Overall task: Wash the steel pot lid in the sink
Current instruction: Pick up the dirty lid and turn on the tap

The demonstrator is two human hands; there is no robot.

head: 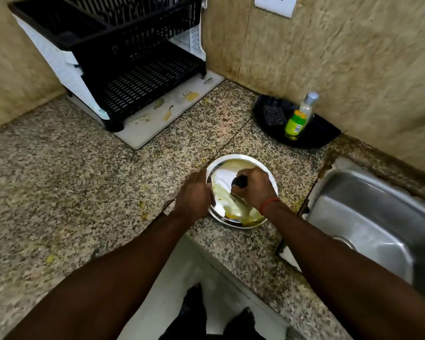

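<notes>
Here, lid near counter edge.

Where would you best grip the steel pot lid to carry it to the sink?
By the black knob, from above: the steel pot lid lies flat on the counter, knob up, and the right hand grips it there; the left hand holds the left rim.

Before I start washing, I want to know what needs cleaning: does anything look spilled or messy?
Yes. The steel pot lid is smeared with yellow residue, and yellow food bits lie scattered on the granite counter left of it. The lid sits on the counter, not yet in the sink.
</notes>
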